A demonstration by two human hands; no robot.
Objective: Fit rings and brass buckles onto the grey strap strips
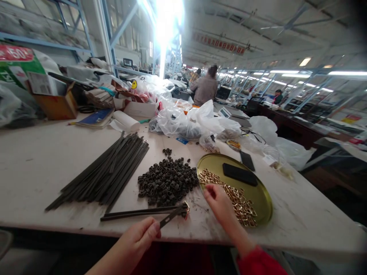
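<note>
My left hand (140,238) pinches a dark flat strap (171,217) with a small slot in it, near the table's front edge. Just beyond lie a few straps (134,212) with a gold buckle (187,209) at their right end. My right hand (220,206) is over the left rim of a round gold tray (266,202), its fingertips drawn together; whether they hold anything is hidden. Many small gold buckles (243,209) lie in that tray. Between the hands and farther back sits a heap of small dark strap loops (169,179).
A fanned bundle of dark straps (106,173) lies at left. On the tray rests a black rectangular block (239,174). Plastic bags (183,122), a scale (229,112), a blue notebook (96,117) and a cardboard box (54,105) line the back. A person (205,88) is farther off.
</note>
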